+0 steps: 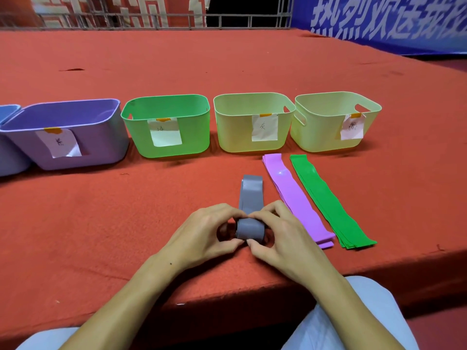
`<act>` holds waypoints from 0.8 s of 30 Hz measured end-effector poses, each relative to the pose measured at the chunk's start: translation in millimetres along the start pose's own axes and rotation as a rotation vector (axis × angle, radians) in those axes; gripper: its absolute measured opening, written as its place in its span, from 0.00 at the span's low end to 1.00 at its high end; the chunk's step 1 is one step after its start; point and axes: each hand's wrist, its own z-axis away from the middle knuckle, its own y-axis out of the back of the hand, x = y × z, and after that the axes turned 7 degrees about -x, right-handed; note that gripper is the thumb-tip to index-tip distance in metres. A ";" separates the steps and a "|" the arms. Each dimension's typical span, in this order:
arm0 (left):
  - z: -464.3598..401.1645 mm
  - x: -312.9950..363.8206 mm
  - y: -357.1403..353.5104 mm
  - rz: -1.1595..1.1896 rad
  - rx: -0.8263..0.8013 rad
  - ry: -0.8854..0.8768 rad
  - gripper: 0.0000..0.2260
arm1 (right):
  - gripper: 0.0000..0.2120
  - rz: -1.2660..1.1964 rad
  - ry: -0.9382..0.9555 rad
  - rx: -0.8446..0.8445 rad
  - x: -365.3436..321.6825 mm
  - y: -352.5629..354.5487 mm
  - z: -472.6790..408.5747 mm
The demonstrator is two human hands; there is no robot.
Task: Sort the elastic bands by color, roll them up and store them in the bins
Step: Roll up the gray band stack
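Note:
A grey elastic band [250, 193] lies on the red table, its near end wound into a thick roll between both hands. My left hand [202, 231] grips the roll's left end, and my right hand [280, 233] grips its right end with the thumb underneath. The unrolled tail runs away from me. To the right, a stack of pink bands [293, 198] and a stack of green bands [326, 200] lie flat side by side. Behind stand labelled bins: purple [101, 145], green [192, 137], and two pale yellow ones [237, 132], [316, 132].
A blue bin [7, 114] shows partly at the far left edge. The table's front edge [227, 294] runs just below my wrists, with my knees under it. A metal railing and a blue banner [379, 18] stand at the back.

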 end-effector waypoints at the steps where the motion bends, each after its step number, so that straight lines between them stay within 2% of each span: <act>1: 0.3 0.7 -0.1 0.012 0.010 -0.001 0.20 | 0.24 -0.035 0.001 0.004 0.5 0.9 0.3; 9: 0.3 -2.0 -4.0 0.060 -0.016 0.016 0.19 | 0.28 -0.105 -0.005 0.004 6.7 -0.5 -0.2; 14: -6.0 -4.5 0.9 0.066 -0.049 0.003 0.16 | 0.24 -0.009 -0.007 -0.012 2.5 -4.8 -0.5; 18: -8.4 -6.3 3.6 -0.148 -0.053 0.004 0.19 | 0.26 0.025 -0.029 0.003 0.2 -9.8 -3.3; 24: -8.5 -3.7 0.8 -0.338 -0.026 0.024 0.27 | 0.23 0.119 -0.027 0.058 -2.6 -13.4 -6.9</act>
